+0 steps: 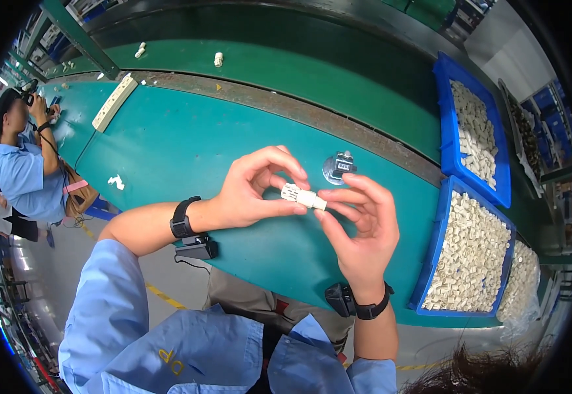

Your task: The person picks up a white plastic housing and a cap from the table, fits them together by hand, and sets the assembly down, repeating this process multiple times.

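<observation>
A small cream plastic cylinder (296,194) with slots along its side lies level between my hands above the green table. My left hand (250,187) pinches its slotted wider end between thumb and fingers. At the narrower right end sits a plain cream collar (319,203); whether it is a separate piece I cannot tell. The thumb and forefinger of my right hand (368,226) close on that collar, with the other fingers curled behind. Just beyond my right fingertips stands a small hand tally counter (343,165) on a round base.
Two blue bins (422,289) (453,154) full of small cream parts stand at the right, beside a clear bag (521,282) of more. A cream power strip (115,103) lies far left. Loose parts (218,60) sit on the green conveyor (286,72). A person (26,164) works at the left.
</observation>
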Demonstrator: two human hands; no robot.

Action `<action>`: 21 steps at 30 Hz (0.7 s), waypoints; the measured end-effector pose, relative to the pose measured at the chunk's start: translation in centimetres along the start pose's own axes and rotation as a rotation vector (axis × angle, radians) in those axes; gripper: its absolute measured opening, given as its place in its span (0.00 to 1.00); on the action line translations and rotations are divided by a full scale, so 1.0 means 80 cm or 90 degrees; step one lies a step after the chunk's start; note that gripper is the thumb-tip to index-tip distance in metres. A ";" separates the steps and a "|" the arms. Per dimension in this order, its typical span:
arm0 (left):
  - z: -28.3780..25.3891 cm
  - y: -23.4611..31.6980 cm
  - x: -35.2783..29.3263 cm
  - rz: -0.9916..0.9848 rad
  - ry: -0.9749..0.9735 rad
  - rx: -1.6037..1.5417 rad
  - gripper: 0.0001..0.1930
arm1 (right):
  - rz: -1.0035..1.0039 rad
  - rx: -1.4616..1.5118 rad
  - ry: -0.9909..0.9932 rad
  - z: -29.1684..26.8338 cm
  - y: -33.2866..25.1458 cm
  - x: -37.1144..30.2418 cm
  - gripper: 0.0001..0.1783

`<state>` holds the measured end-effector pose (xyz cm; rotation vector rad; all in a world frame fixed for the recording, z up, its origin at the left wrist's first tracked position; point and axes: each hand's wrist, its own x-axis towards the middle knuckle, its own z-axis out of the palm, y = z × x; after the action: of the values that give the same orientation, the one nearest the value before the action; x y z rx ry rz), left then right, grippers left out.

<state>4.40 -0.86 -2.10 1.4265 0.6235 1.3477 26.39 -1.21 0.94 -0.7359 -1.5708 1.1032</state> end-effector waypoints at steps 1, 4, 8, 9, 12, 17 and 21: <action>0.000 0.000 -0.001 -0.001 0.001 0.002 0.25 | -0.006 -0.001 -0.003 0.000 0.001 -0.001 0.31; -0.001 -0.001 -0.001 0.001 0.000 -0.001 0.25 | -0.019 -0.002 -0.009 0.000 0.002 -0.001 0.30; 0.002 -0.002 -0.003 -0.011 0.001 -0.027 0.23 | -0.029 -0.025 -0.009 0.002 0.003 -0.003 0.30; 0.003 -0.002 -0.004 -0.026 0.008 -0.044 0.23 | -0.042 -0.041 -0.017 0.002 0.003 -0.003 0.32; 0.003 -0.003 -0.005 -0.044 0.010 -0.060 0.22 | -0.066 -0.075 -0.033 0.002 0.003 -0.004 0.36; 0.002 -0.006 -0.006 -0.060 -0.039 -0.125 0.21 | 0.084 0.059 -0.030 0.000 -0.010 0.007 0.45; 0.002 -0.007 -0.005 -0.080 -0.136 -0.178 0.19 | 0.250 0.274 -0.105 -0.014 -0.004 0.014 0.48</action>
<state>4.60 -1.08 -2.73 1.2613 0.3622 1.1170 27.17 -0.04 1.73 -0.6839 -1.2811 1.7629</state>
